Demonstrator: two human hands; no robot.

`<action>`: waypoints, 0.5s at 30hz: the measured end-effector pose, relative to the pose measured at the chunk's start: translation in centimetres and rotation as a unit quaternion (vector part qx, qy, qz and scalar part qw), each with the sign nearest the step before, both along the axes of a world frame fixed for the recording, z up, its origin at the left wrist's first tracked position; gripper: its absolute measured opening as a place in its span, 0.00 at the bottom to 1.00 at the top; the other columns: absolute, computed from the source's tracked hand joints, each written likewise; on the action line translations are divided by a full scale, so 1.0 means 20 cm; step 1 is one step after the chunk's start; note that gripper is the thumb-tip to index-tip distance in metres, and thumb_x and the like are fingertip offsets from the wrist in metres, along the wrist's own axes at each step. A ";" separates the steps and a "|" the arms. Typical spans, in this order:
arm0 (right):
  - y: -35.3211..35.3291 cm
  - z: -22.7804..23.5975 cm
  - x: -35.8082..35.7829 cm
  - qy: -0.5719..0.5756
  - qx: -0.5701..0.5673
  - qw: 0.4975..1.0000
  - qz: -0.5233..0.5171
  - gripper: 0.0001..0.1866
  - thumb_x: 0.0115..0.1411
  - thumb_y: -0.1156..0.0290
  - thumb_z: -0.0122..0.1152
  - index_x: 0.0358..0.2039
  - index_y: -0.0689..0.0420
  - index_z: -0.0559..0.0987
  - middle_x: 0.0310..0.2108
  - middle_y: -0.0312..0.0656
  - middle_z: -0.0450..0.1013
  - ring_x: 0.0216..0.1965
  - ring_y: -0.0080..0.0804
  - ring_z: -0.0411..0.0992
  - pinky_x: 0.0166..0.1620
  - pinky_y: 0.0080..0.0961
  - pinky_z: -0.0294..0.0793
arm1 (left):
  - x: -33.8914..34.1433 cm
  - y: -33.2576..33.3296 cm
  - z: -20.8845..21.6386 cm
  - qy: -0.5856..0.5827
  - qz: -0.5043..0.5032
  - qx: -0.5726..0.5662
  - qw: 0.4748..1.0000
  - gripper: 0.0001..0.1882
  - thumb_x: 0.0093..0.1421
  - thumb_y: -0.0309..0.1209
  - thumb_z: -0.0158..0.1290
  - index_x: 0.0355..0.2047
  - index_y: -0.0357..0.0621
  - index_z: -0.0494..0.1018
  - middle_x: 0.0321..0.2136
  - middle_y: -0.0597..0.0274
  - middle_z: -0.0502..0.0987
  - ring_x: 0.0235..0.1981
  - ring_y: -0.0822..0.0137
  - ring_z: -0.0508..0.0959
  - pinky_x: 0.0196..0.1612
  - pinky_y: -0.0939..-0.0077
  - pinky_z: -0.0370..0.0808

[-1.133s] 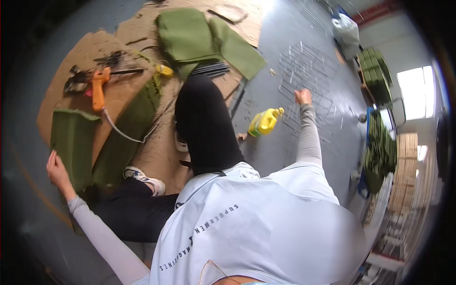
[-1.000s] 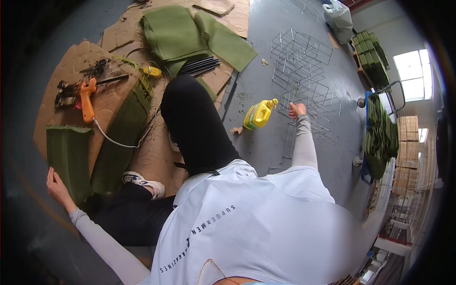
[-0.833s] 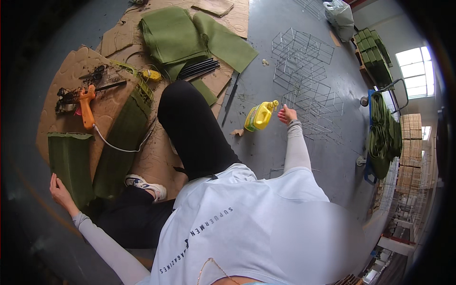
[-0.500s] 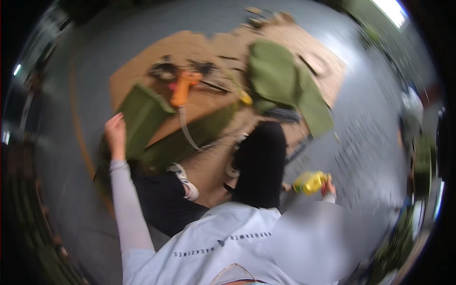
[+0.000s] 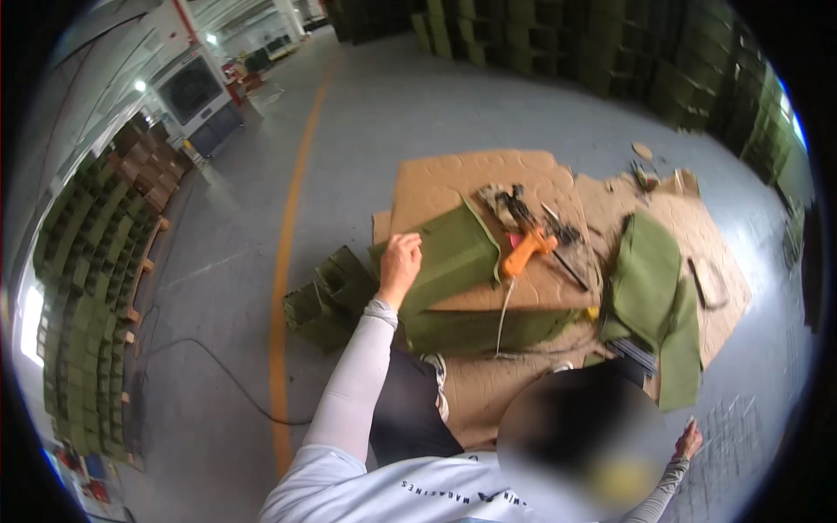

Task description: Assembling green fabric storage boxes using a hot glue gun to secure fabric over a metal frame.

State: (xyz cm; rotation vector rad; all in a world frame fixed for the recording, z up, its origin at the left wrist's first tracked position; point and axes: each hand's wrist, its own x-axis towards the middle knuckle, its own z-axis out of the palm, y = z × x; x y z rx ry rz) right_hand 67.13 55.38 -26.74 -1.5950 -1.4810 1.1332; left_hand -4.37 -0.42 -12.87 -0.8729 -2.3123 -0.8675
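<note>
My left hand (image 5: pixel 400 263) reaches forward and rests on the near corner of a folded green fabric panel (image 5: pixel 453 261), with fingers curled over its edge. That panel lies on brown cardboard (image 5: pixel 471 179) on the floor. An orange glue gun (image 5: pixel 527 249) lies just right of the panel, its pale cord trailing toward me. My right hand (image 5: pixel 688 439) is low at the right with fingers spread, touching the grey floor beside a wire grid (image 5: pixel 741 427). My dark-trousered leg (image 5: pixel 405 410) is folded under me.
More green fabric pieces (image 5: pixel 649 288) lie at the right on cardboard, and small green fabric boxes (image 5: pixel 327 296) sit left of the panel. Hand tools (image 5: pixel 514 205) lie behind the glue gun. A black cable (image 5: pixel 218 370) crosses the floor by an orange line. Green stacks (image 5: pixel 87 296) line the left.
The view has swung from my right side to my left. My left hand has gone from the floor beside the green pieces onto the green panel. My right hand has drawn back from the wire grids.
</note>
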 end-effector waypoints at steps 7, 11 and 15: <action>-0.48 0.96 -1.69 0.179 0.033 0.922 0.342 0.11 0.65 0.66 0.59 0.37 0.61 0.79 0.25 0.31 0.69 0.26 0.17 0.67 0.29 0.15 0.66 | 0.02 0.01 0.05 0.003 -0.001 0.004 1.000 0.09 0.55 0.23 0.53 0.34 0.35 0.80 0.40 0.55 0.81 0.45 0.57 0.77 0.50 0.66 0.75; -1.05 1.22 -2.36 0.207 0.032 0.838 0.504 0.15 0.67 0.61 0.55 0.25 0.56 0.74 0.18 0.26 0.61 0.18 0.15 0.58 0.21 0.16 0.55 | 0.03 0.01 0.06 -0.014 0.001 0.011 1.000 0.09 0.56 0.23 0.52 0.35 0.34 0.80 0.40 0.57 0.81 0.46 0.58 0.77 0.50 0.67 0.75; -1.57 1.19 -2.71 0.255 -0.104 0.800 0.533 0.18 0.67 0.54 0.53 0.23 0.48 0.67 0.18 0.25 0.60 0.16 0.15 0.56 0.19 0.17 0.57 | 0.02 0.01 0.02 -0.009 -0.001 0.021 1.000 0.09 0.56 0.23 0.52 0.35 0.35 0.79 0.40 0.57 0.81 0.44 0.58 0.77 0.48 0.67 0.76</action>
